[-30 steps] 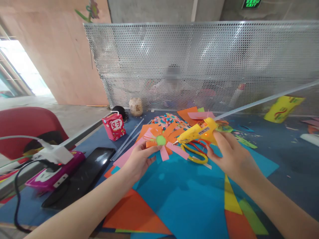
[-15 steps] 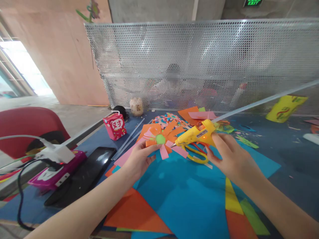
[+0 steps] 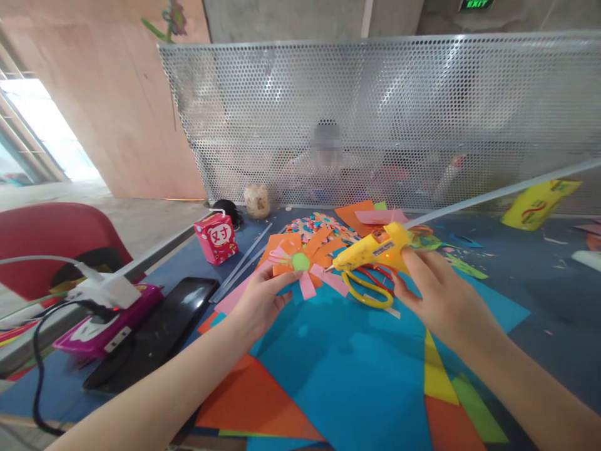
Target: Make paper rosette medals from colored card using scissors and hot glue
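In my left hand (image 3: 267, 294) is a flower (image 3: 307, 285) with pink and orange petals, pinched near its green round centre (image 3: 300, 262). My right hand (image 3: 441, 291) grips a yellow glue gun (image 3: 370, 252), its small light glowing orange. A long translucent glue stick (image 3: 498, 195) sticks out of the gun's back. The metal nozzle points left, close to a pink petal; whether it touches cannot be told. Beneath the gun lie scissors with yellow handles (image 3: 369, 297) and a red-handled tool (image 3: 375, 274), partly hidden. Large blue sheets (image 3: 347, 357) lie under both hands.
A phone (image 3: 154, 332), a magenta power strip (image 3: 110, 326) with plugs and a red drink carton (image 3: 216, 238) stand left. Glue sticks (image 3: 241, 263) lie beside the carton. A pile of small cut pieces (image 3: 323, 224) sits behind the flower. A perforated metal screen (image 3: 282, 94) borders the table; a person is behind it.
The flower in my left hand has shifted slightly left. My right hand and the glue gun have moved a little to the right, the nozzle staying near the petals.
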